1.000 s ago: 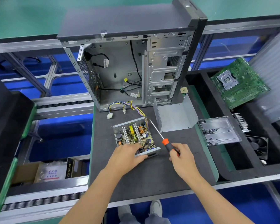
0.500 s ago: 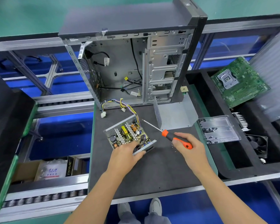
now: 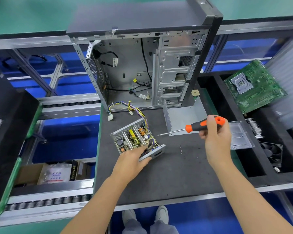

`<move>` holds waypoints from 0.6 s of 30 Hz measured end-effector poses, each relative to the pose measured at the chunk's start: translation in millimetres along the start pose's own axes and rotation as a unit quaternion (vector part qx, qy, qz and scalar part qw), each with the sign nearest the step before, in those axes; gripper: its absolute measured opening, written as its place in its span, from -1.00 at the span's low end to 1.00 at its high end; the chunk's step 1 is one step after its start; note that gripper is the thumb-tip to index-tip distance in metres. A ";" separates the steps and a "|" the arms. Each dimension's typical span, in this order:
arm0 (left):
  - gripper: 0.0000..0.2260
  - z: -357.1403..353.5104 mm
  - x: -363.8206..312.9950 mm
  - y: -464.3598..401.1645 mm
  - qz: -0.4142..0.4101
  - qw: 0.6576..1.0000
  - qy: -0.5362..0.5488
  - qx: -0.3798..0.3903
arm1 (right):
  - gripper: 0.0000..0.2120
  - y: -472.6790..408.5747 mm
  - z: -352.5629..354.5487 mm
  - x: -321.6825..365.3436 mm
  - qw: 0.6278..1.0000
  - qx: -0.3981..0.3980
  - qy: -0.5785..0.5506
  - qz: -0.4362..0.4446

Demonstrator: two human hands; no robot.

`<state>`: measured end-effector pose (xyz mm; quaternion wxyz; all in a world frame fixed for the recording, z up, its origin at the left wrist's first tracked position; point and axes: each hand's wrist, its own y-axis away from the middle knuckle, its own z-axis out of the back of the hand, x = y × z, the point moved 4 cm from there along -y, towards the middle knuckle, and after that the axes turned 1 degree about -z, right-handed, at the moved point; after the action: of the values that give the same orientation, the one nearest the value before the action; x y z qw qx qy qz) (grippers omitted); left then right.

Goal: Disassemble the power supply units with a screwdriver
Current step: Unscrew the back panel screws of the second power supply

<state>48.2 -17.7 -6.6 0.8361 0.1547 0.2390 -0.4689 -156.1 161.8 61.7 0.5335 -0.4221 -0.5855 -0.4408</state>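
Lying on the dark surface (image 3: 167, 179) with its cover off, the power supply unit (image 3: 136, 139) sits under the left hand (image 3: 132, 160), whose fingers grip its near edge. The right hand (image 3: 216, 135) hangs to its right, fingers curled round the screwdriver (image 3: 193, 127). Its shaft runs almost level, tip pointing left toward the unit but apart from it.

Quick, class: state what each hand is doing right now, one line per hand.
Left hand: grips the open power supply unit.
Right hand: holds the screwdriver, tip clear of the unit.
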 end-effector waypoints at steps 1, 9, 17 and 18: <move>-0.63 5.1 -1.1 -1.8 0.007 1.000 0.011 -0.004 | -0.79 -0.3 1.3 -2.6 1.000 -0.008 -0.011 -0.013; -0.90 60.6 -10.4 -32.2 0.110 0.945 0.305 0.043 | -0.79 -12.6 -1.9 15.6 0.985 -0.038 -0.159 -0.058; -0.90 45.5 -19.8 -33.1 0.179 0.876 0.441 0.078 | -0.86 -16.7 -6.5 34.2 0.994 -0.013 -0.107 -0.010; -0.90 45.1 -18.4 -34.3 0.183 0.874 0.444 0.081 | -0.87 -17.0 -6.1 35.1 0.995 -0.012 -0.097 -0.004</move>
<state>22.1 -44.0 40.0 0.6975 0.4547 0.5135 -0.2075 -173.6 152.4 95.9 0.4675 -0.4666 -0.6310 -0.4069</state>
